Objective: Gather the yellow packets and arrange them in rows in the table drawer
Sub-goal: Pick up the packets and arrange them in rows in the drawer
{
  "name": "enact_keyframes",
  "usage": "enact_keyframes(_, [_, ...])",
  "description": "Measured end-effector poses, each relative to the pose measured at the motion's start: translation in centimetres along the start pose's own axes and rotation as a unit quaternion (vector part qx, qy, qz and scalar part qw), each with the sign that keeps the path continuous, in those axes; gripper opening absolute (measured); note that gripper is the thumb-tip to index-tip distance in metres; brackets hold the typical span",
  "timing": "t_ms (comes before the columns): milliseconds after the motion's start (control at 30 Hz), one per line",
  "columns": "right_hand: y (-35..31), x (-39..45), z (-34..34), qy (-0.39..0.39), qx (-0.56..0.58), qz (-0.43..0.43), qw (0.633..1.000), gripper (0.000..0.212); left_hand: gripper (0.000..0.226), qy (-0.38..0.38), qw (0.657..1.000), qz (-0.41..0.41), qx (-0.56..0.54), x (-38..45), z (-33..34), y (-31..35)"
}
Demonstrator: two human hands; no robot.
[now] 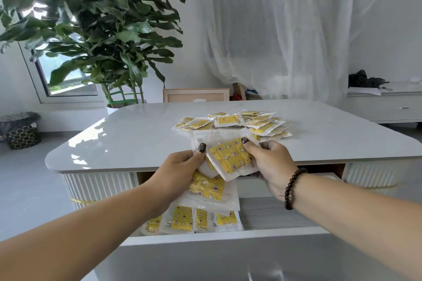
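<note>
Both hands hold a bunch of yellow packets (230, 157) above the open table drawer (228, 235). The left hand (180, 164) grips the bunch's left side with thumb on top; the right hand (269, 162), with a bead bracelet (291, 189) on its wrist, pinches the right side. A row of packets (189, 219) stands at the drawer's near left. A loose pile (239, 123) lies farther back on the white table (137, 134)

Plenty of open worktop (141, 134) on the left side; the packet pile (237, 122) hogs the far middle. In the drawer (228, 236), the right half is free, while packets (191, 219) fill the left.
</note>
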State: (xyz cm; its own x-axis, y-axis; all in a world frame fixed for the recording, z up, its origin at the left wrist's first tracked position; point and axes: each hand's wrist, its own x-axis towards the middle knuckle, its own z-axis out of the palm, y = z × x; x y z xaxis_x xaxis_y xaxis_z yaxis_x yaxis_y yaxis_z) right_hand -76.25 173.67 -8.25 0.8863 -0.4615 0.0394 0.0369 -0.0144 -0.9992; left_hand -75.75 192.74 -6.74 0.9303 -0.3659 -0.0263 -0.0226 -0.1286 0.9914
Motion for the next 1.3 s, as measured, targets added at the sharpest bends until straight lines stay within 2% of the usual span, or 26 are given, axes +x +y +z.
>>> enact_keyframes(100, [-0.1,-0.5,0.4,0.026,-0.025,-0.037,0.999,0.03,0.043,-0.05,0.998,-0.016,0.032,-0.2,-0.1,-0.2])
enact_keyframes(133, [-0.1,-0.8,0.6,0.031,-0.027,-0.047,0.998,0.028,0.039,-0.062,0.997,-0.016,0.038,-0.4,0.1,-0.3])
enact_keyframes(200, [-0.1,-1.1,0.9,0.032,-0.024,-0.058,0.998,0.027,0.023,-0.058,0.997,-0.014,0.054,-0.5,0.5,-0.4])
enact_keyframes(267, [-0.1,-1.3,1.2,0.029,-0.015,-0.064,0.997,0.028,0.018,-0.036,0.996,-0.024,0.077,-0.3,0.6,-0.6])
enact_keyframes(400, [0.0,-1.3,1.2,-0.025,0.027,-0.032,0.999,0.044,0.042,-0.004,0.996,-0.032,0.086,0.4,-0.2,-1.1])
enact_keyframes(500, [-0.2,-1.7,0.6,-0.095,0.017,0.008,0.995,0.018,0.048,0.0,0.994,-0.034,0.1,0.9,-1.0,-1.4])
enact_keyframes(600, [0.3,-1.7,0.0,-0.13,0.028,0.022,0.991,0.013,0.047,-0.034,0.989,-0.033,0.143,0.9,-1.2,-1.7])
enact_keyframes(700, [1.6,-1.3,0.1,-0.123,0.0,0.01,0.992,0.036,0.056,-0.059,0.982,-0.044,0.172,0.9,-1.0,-2.2])
enact_keyframes(767, [2.3,-1.1,0.1,-0.13,-0.027,0.014,0.991,0.058,0.043,-0.065,0.978,-0.039,0.194,0.9,-0.7,-2.4])
enact_keyframes(867, [2.4,-0.8,0.1,-0.17,-0.053,0.028,0.984,0.063,0.032,-0.042,0.976,-0.037,0.21,1.4,-0.6,-3.1])
enact_keyframes(933, [2.7,0.0,-0.4,-0.194,-0.097,0.017,0.976,0.072,0.042,-0.043,0.975,-0.044,0.215,1.8,-0.5,-3.5])
enact_keyframes(1033, [2.7,1.7,-1.4,-0.224,-0.121,0.007,0.967,0.038,0.05,-0.06,0.971,-0.066,0.223,2.2,-0.4,-4.0])
enact_keyframes(1167, [2.5,4.4,-2.7,-0.242,-0.194,0.013,0.951,0.034,0.04,-0.04,0.962,-0.059,0.263,2.7,-0.3,-5.2])
enact_keyframes(1233, [2.9,5.7,-3.3,-0.26,-0.277,0.023,0.925,0.028,0.038,-0.016,0.963,-0.071,0.26,2.6,-0.4,-5.8])
enact_keyframes(1300, [3.2,7.0,-3.9,-0.314,-0.363,0.065,0.875,0.024,0.034,0.003,0.967,-0.084,0.242,2.5,-0.3,-6.4])
